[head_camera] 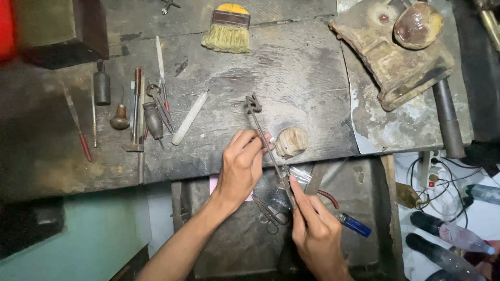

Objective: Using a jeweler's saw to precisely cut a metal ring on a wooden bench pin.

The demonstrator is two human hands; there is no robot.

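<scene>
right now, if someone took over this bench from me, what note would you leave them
Left hand: fingers pinch the middle of the long thin metal tongs, over the bench.
Right hand: grips the lower end of the same tongs, near the hinge.
Tongs: tip points away toward the bench middle, beside the small wooden block. Whether the tip holds anything cannot be told.
Nearby: blue lighter and red-handled pliers by the right hand, scissors under the hands, gravers and files at left, brush at the top.
Done: tongs picked up in both hands. Left: not readable from this view.
</scene>
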